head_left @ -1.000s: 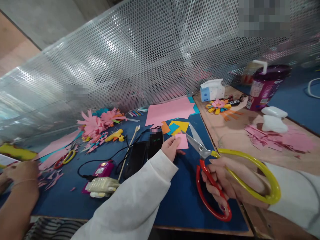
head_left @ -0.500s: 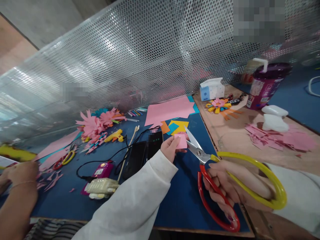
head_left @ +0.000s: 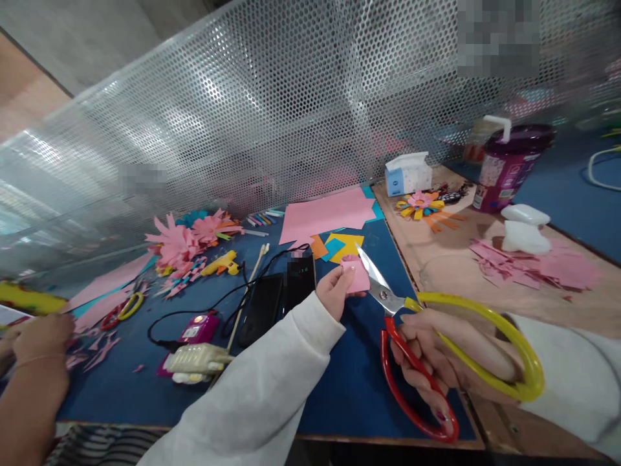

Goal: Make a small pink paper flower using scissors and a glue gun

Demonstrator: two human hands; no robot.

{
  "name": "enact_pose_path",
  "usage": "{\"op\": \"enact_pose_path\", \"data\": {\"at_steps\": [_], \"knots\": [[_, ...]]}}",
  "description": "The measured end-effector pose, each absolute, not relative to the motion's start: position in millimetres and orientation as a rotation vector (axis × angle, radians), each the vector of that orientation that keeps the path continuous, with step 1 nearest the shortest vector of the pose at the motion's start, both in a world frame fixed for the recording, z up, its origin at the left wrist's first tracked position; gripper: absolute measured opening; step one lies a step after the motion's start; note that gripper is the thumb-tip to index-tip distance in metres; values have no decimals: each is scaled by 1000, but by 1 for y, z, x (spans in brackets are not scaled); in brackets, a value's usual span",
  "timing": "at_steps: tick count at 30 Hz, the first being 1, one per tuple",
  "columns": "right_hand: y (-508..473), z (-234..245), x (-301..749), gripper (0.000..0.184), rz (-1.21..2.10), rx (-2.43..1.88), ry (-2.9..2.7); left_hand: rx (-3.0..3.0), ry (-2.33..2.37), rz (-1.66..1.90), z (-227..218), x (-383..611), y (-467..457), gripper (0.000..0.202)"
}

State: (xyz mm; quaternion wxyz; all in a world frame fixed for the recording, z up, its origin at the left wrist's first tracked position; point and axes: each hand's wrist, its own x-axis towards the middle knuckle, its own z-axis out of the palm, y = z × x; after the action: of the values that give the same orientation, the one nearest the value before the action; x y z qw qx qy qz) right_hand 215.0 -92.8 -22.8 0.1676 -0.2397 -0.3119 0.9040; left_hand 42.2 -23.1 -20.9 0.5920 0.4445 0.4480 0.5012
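Pinched between the fingers of my left hand [head_left: 334,291] is a small piece of pink paper [head_left: 358,275], its top edge uneven. My right hand [head_left: 431,349] is wrapped round scissors [head_left: 384,295] with one yellow and one red handle. The blades look nearly closed, and they point up and left, close to the paper's right side. Whether they touch it I cannot tell. Beyond my hands lie a large pink sheet [head_left: 327,215] and yellow [head_left: 348,246], blue and orange paper pieces on the blue table.
Left of my arm are black phones [head_left: 262,309], cables, a power strip [head_left: 194,362] and a yellow glue gun [head_left: 222,264]. Pink paper flowers [head_left: 177,243] stand farther back. A purple cup [head_left: 509,171], tissue pack [head_left: 408,175] and pink scraps [head_left: 509,264] occupy the right. A co-worker's hand [head_left: 41,336] is at far left.
The pink paper has tilted in my left hand, which moved slightly right. The scissors shifted a little left, and their blades look closer together.
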Motion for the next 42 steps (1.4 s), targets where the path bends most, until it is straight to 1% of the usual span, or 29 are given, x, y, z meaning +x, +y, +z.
{"op": "enact_pose_path", "data": {"at_steps": [6, 13, 22, 36, 42], "knots": [[-98, -20, 214, 46, 2455, -757, -886, 1001, 1047, 1129, -18, 46, -26, 36], [-100, -19, 213, 45, 2448, -803, -861, 965, 1027, 1145, -18, 48, -26, 41], [-100, -28, 213, 46, 2445, -832, -836, 946, 1058, 1096, -22, 46, -26, 31], [-99, -26, 213, 47, 2432, -837, -875, 922, 1057, 1094, -18, 47, -29, 34], [-101, -22, 214, 45, 2432, -789, -864, 921, 1044, 1092, -17, 47, -28, 31]]}}
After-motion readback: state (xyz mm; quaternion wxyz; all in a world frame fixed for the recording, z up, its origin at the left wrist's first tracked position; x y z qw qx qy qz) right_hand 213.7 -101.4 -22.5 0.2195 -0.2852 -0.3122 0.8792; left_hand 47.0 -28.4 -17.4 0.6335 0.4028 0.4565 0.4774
